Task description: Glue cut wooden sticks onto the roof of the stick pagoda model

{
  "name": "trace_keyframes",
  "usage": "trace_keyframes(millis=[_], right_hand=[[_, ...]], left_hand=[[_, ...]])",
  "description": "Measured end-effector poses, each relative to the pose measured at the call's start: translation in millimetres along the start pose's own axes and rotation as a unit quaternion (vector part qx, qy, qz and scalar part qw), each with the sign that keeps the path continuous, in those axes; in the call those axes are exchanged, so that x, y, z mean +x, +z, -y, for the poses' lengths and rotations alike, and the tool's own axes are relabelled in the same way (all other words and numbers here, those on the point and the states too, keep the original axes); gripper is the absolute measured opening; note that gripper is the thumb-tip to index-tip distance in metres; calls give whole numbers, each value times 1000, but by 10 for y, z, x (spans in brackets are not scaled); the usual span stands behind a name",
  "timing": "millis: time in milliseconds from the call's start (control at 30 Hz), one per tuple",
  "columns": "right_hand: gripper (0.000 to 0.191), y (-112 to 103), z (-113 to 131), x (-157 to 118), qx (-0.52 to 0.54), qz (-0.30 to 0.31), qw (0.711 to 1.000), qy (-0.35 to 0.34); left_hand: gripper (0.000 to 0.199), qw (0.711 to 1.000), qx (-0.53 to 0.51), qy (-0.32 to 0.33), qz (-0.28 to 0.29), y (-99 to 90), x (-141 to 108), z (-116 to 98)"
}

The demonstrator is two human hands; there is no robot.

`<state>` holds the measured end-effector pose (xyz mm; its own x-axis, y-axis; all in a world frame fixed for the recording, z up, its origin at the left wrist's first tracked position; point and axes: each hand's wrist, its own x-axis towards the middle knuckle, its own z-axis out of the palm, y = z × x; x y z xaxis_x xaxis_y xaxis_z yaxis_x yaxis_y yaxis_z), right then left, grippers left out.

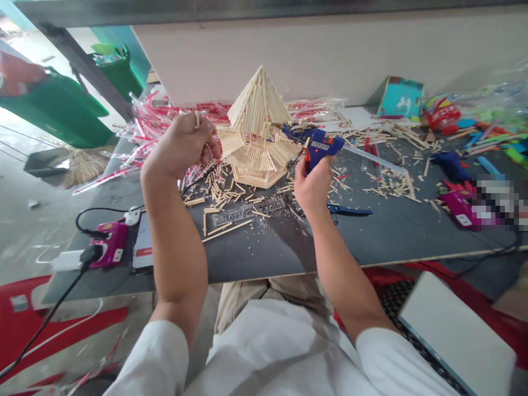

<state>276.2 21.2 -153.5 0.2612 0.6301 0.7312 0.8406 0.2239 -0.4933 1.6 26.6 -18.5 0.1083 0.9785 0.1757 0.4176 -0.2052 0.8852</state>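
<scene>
My right hand [314,184] is wrapped round the handle of a blue hot glue gun [324,146], whose nozzle points left at the model. A long pale glue stick [373,158] sticks out of its back. Raised at the left, my left hand [185,142] is closed, with the end of a short wooden stick [197,119] showing above its fingers. Between the hands stands a model pavilion [259,107] of wooden sticks, with a pointed roof over a wider tier and a many-sided base. Loose stick pieces [223,184] lie in front of it.
A clear ruler [247,212] and blue-handled pliers [350,211] lie on the dark table [264,256]. Purple power strips [110,245] with cables sit at both sides. Plastic wrappers [144,121] pile up behind, beneath a metal beam [264,12]. A green bin [58,110] stands left.
</scene>
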Motion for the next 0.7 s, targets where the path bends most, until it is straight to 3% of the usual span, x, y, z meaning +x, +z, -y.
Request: trace_keyframes(millis=[700], right_hand=[[21, -95, 14, 10, 6, 32, 999, 39]], left_hand=[[23, 1000, 3, -5, 7, -26, -13, 10]])
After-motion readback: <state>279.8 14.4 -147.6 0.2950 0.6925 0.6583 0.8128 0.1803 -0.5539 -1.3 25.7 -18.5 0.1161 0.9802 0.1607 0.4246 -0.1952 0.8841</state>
